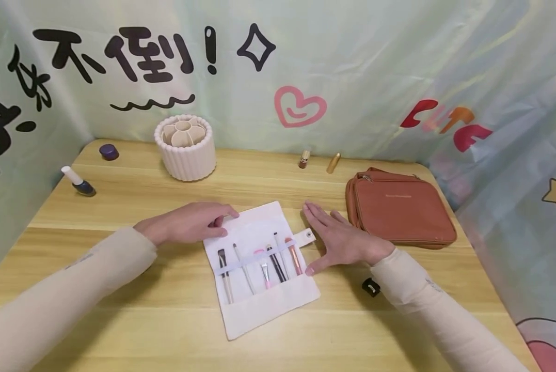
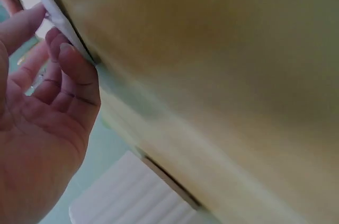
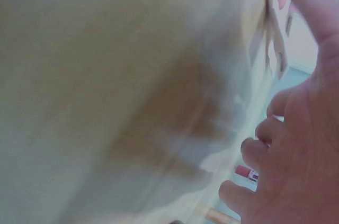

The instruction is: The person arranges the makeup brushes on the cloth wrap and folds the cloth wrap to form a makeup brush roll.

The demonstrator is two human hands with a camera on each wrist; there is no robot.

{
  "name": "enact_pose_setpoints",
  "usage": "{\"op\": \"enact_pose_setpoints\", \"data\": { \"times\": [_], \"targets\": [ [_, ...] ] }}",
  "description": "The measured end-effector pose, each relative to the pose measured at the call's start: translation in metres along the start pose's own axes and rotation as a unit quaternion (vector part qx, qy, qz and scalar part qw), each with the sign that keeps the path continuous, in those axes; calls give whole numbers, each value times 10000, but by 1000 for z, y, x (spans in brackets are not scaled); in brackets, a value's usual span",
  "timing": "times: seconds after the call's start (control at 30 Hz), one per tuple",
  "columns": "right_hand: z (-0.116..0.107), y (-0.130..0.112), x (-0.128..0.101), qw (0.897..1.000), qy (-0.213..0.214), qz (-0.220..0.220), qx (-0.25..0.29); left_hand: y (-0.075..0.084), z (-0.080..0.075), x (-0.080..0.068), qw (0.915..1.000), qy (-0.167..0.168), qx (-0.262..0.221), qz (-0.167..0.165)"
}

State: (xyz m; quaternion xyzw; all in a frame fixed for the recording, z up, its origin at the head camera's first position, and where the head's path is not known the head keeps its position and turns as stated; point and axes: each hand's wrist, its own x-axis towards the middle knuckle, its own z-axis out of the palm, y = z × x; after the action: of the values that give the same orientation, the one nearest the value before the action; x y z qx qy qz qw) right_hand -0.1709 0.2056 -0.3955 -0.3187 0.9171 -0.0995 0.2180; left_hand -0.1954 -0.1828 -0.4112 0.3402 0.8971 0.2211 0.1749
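A white cloth makeup brush roll (image 1: 270, 305) lies unfolded on the table, its snap tab (image 1: 305, 236) sticking out to the right. Several makeup brushes (image 1: 246, 268) sit in it under a thin strap. At its upper left edge, my left hand (image 1: 191, 222) holds the cloth with curled fingers and thumb; that edge also shows in the left wrist view. Beside the right edge is my right hand (image 1: 340, 240), fingers extended and thumb touching the roll or just next to it. What lies under the left fingers is partly hidden.
A brown cosmetic bag (image 1: 403, 206) lies at the right. Behind are a ribbed white holder (image 1: 189, 157), a small bottle (image 1: 304, 159) and a gold tube (image 1: 333, 163). Nail polish (image 1: 79, 182) and a purple lid (image 1: 108, 152) lie left. A small black item (image 1: 370, 287) is near the right wrist.
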Motion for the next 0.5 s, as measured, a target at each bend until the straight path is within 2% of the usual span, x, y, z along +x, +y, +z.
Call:
{"op": "enact_pose_setpoints", "data": {
  "times": [0.13, 0.27, 0.4, 0.5],
  "targets": [
    [-8, 3, 3, 9991, 359, 54, -203, 4, 8, -25, 9994, 213, -248, -132],
    [-12, 4, 6, 9969, 705, 111, -327, 9, 14, -43, 9977, 163, -557, -347],
    [-8, 2, 7, 9954, 899, -4, -344, 11, 12, -51, 9918, -105, -1060, -703],
    [-1, -3, 5, 9948, 946, -273, -242, 11, 6, -49, 9934, -167, -924, -655]
  ]
}}
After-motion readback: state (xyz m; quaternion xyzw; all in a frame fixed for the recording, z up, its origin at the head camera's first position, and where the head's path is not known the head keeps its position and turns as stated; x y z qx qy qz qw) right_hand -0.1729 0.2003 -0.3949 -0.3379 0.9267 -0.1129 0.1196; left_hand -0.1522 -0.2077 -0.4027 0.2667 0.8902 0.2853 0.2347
